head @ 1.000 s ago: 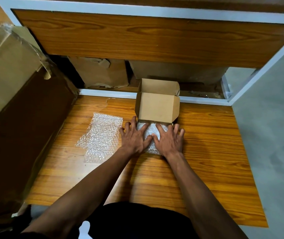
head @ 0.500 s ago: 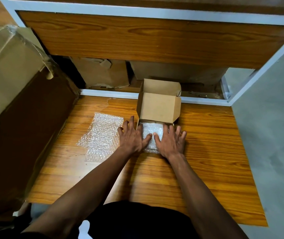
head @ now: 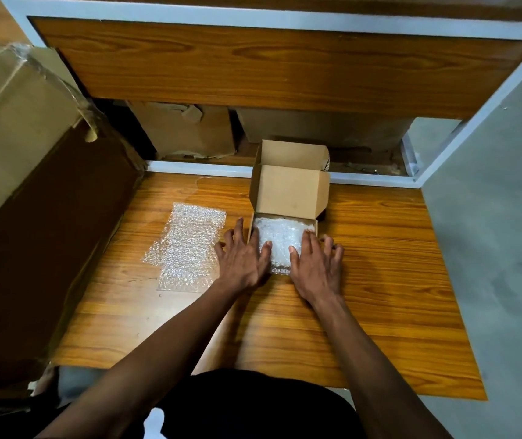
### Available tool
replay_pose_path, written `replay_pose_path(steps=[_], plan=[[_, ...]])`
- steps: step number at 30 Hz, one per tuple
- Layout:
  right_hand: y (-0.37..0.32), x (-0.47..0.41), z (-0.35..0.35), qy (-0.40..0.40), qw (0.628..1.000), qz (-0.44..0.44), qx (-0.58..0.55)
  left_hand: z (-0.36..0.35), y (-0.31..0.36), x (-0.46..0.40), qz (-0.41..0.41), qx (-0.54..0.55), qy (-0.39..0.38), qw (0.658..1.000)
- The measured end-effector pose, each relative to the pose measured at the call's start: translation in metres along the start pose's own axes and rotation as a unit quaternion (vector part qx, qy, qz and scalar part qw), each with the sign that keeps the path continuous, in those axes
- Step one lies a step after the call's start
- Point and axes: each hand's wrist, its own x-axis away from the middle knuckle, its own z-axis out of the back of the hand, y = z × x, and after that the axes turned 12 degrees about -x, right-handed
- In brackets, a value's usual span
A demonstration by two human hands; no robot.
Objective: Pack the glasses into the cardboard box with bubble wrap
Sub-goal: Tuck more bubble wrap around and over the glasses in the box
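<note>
From the head view, my left hand (head: 243, 260) and right hand (head: 316, 267) lie flat with fingers spread, released and grasping nothing, pressing on the near part of the cardboard box (head: 289, 194). My left fingers straddle the box's left wall, my right fingers drape over its right wall, and both thumbs rest on the bubble wrap padding (head: 280, 237) that fills the box between them.

Beyond my fingertips the box's lid stands upright, and just behind it runs the white frame rail (head: 373, 180) at the far edge of the wooden tabletop (head: 380, 280). Above that a wooden shelf panel (head: 269, 64) overhangs. To the right of my right hand there is open tabletop up to its edge, then grey floor (head: 491, 264). Just left of my left hand lies a loose bubble wrap sheet (head: 187, 247), flat on the wood, nearly touching my little finger. Farther left a large cardboard carton (head: 15, 147) leans along the table's side. Toward me the wood is bare under my forearms.

The padding looks white, crinkled and glossy; I cannot tell whether glasses lie under it.
</note>
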Motion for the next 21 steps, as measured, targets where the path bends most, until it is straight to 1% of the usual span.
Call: replay_pose_path(steps=[2,4,9,14,16,18,21], plan=[[-0.004,0.000,-0.001,-0.018,1.000,-0.009,-0.003,0.001,0.001,-0.002,0.008,0.023,-0.024,0.999],[-0.005,0.001,0.001,-0.013,1.000,-0.012,-0.005,0.003,0.001,-0.002,0.010,0.033,-0.035,0.999],[0.001,0.014,0.002,0.049,0.999,0.017,0.003,-0.003,-0.003,0.011,-0.003,0.013,0.025,1.000],[-0.013,0.014,0.000,0.041,0.998,-0.026,-0.030,-0.001,0.004,0.011,0.024,0.061,-0.034,0.997],[-0.016,0.012,0.004,0.042,0.998,-0.031,-0.032,0.003,0.005,0.010,0.026,0.066,-0.040,0.997],[-0.010,0.013,0.006,0.055,0.998,-0.021,-0.023,0.001,0.003,0.012,0.015,0.061,-0.019,0.998],[0.002,0.018,0.005,0.066,0.998,0.010,-0.015,-0.009,-0.005,0.023,-0.010,0.035,0.040,0.999]])
